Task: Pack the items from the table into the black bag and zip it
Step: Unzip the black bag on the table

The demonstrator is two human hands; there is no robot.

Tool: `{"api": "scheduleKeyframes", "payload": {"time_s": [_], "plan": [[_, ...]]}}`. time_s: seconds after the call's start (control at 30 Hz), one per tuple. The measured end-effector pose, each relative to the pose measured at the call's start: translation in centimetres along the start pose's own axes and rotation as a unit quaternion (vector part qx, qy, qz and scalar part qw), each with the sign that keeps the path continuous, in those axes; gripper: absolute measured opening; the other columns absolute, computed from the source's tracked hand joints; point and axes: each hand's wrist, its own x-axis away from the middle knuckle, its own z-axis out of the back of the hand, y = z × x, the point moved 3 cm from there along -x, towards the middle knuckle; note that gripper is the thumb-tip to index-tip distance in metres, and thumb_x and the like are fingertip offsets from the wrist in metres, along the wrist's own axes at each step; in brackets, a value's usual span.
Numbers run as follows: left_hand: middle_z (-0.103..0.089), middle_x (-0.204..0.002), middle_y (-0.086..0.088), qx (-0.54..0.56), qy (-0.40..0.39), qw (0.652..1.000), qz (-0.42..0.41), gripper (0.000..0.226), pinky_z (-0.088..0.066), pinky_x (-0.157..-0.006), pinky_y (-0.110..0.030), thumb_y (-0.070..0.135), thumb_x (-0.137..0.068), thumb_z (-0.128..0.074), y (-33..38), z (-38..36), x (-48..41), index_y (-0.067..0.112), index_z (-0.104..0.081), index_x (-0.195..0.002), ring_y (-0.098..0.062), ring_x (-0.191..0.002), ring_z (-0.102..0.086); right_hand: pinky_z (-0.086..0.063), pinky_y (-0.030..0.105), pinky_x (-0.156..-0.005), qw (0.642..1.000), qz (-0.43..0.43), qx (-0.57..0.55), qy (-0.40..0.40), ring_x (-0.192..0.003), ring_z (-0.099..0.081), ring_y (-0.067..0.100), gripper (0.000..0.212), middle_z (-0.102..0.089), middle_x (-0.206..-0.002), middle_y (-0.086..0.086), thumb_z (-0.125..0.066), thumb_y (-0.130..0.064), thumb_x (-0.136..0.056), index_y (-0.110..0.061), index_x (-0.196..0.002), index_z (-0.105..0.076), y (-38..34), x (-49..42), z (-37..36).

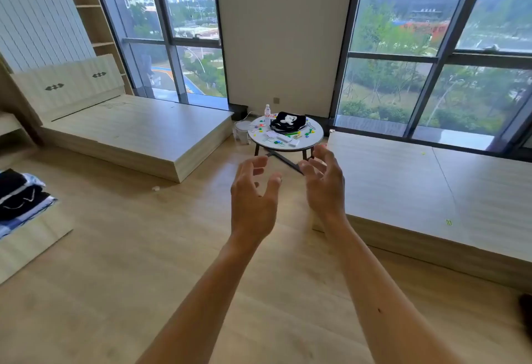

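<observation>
- While both arms reach forward through the lower centre of the frame, neither hand holds anything: left hand (254, 191) is spread with fingers loosely curled, right hand (324, 183) likewise, palms turned toward each other with a gap between them.
- Hands hang over bare floor, well apart from the work area. Judged: a ready posture on approach, not yet a grasp.
- Round table (315, 136) stands at centre frame, against the wall strip between the two windows.
- Black bag (288, 122) with a white figure printed on it lies on the far part of the tabletop. Whether its zip is undone: too small to tell.
- Small items (283, 136) are scattered on the near tabletop: green, yellow, blue bits and some white flat pieces. Identity of most unclear at this range.
- Clear water bottle (267, 112) stands upright at the table's far left edge, just beside the bag.
- Judged status: packing not begun; all items appear outside the bag.
- Next need, judged: close in on the table before anything is within reach.
</observation>
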Motion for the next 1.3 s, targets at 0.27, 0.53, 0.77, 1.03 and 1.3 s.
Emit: {"api": "scheduleKeyframes", "payload": {"time_s": [0.27, 0.53, 0.77, 1.03, 1.3], "plan": [[-0.067, -0.11, 0.011, 0.029, 0.01, 0.999, 0.036, 0.02, -0.051, -0.081, -0.024, 0.021, -0.091, -0.062, -4.8, -2.2, -5.3, 0.021, -0.063, -0.111, -0.003, -0.101, -0.063, -0.042, 0.01, -0.075, 0.999, -0.039, -0.029, 0.017, -0.099, -0.061, -0.008, 0.041, -0.062, -0.123, -0.008, -0.064, -0.025, -0.096, -0.02, -0.136, -0.056, 4.9, -6.9, -3.3], [-0.073, -0.094, 0.011, 0.021, -0.018, 0.998, 0.06, 0.015, -0.046, -0.07, -0.007, 0.016, -0.092, -0.062, -10.4, -5.9, -15.6, 0.029, -0.067, -0.1, 0.001, -0.089, -0.066, -0.044, 0.015, -0.075, 0.997, -0.062, -0.054, -0.011, -0.083, -0.061, -0.017, 0.014, -0.067, -0.097, -0.017, -0.065, -0.02, -0.095, -0.026, -0.107, -0.065, 9.4, -17.3, -9.5], [-0.074, -0.09, 0.009, 0.048, -0.03, 0.994, 0.095, 0.014, -0.049, -0.07, -0.012, 0.016, -0.092, -0.062, -15.9, -9.1, -24.5, 0.027, -0.068, -0.097, -0.002, -0.086, -0.067, -0.044, 0.008, -0.071, 0.996, -0.069, -0.038, -0.045, -0.087, -0.063, -0.01, 0.013, -0.07, -0.101, -0.013, -0.066, -0.024, -0.094, -0.028, -0.107, -0.066, 11.5, -26.0, -15.8], [-0.073, -0.092, 0.013, 0.07, -0.059, 0.989, 0.115, 0.013, -0.053, -0.074, -0.02, 0.023, -0.091, -0.06, -24.7, -11.4, -36.6, 0.031, -0.067, -0.097, -0.005, -0.089, -0.068, -0.054, 0.027, -0.083, 0.995, -0.089, -0.007, -0.051, -0.094, -0.068, 0.009, 0.01, -0.073, -0.101, -0.007, -0.065, -0.026, -0.094, -0.032, -0.102, -0.066, 15.5, -36.1, -24.8], [-0.072, -0.09, 0.012, 0.098, -0.115, 0.981, 0.12, 0.011, -0.051, -0.073, -0.017, 0.022, -0.091, -0.06, -33.4, -14.0, -54.2, 0.028, -0.068, -0.097, -0.002, -0.087, -0.066, -0.056, 0.044, -0.093, 0.991, -0.128, 0.012, -0.024, -0.098, -0.07, 0.02, 0.016, -0.074, -0.102, 0.001, -0.066, -0.021, -0.094, -0.019, -0.11, -0.069, 18.4, -50.1, -35.1]]}}
